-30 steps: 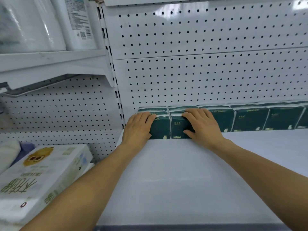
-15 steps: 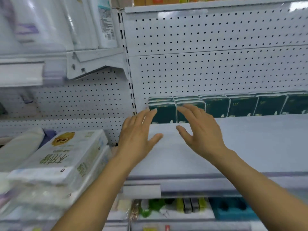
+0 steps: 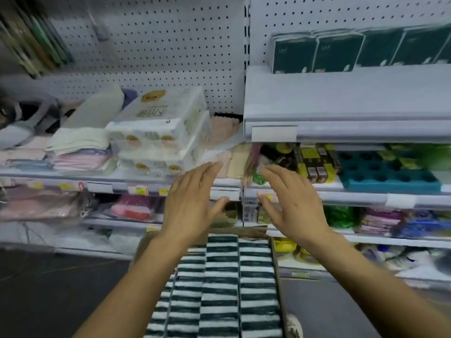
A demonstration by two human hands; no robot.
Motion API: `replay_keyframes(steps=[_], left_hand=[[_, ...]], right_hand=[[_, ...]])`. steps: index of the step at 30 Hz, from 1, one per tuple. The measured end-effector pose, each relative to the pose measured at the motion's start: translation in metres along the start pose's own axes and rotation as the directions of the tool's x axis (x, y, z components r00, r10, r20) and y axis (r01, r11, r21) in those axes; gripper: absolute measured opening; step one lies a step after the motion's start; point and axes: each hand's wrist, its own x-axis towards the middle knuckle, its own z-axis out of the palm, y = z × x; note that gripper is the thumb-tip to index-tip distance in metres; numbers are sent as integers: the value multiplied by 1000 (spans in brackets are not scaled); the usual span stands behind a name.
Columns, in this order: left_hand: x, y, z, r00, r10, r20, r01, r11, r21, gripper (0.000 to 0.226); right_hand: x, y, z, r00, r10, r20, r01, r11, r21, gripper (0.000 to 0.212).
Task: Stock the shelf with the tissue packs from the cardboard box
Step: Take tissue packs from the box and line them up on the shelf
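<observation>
A row of dark green tissue packs (image 3: 341,53) stands along the back of the white shelf (image 3: 341,98) at the upper right. Below me, the cardboard box (image 3: 277,276) holds several rows of green-and-white tissue packs (image 3: 219,289) seen edge-on. My left hand (image 3: 190,203) and my right hand (image 3: 290,203) hover above the far end of the box, palms facing each other, fingers straight and spread. Neither hand holds anything.
White wrapped tissue bundles (image 3: 158,128) and folded cloths (image 3: 78,145) fill the left shelf. Lower shelves carry a teal tray (image 3: 390,174), yellow boxes (image 3: 314,162) and bagged goods. Dark floor (image 3: 56,289) lies to the left of the box.
Both hands let go of the green packs on the shelf and drew back and down to above the box. My view dropped from the shelf to the lower shelves and the box.
</observation>
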Motion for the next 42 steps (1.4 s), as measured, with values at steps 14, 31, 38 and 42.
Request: replay_keyframes(steps=[14,31,38,42], left_hand=[[-166,-44,106,779,-248,575,349,935,-69,52],[-221,-58,220,703,-310,640,449,891,-62,24],[-203,-63,226,700,-222,679,251,966,57,30],[-195,-61,227,708,-174,685,133,985,112,24]], right_hand=[[-129,-25,123,854,55,517,-98,994,56,32],[-152,-24,247,638,71,767,-119,993,7,30],[-150,-28,260,668,9,744,55,997,-61,15],[-144,-36,265,706,-15,708,111,990,-90,28]])
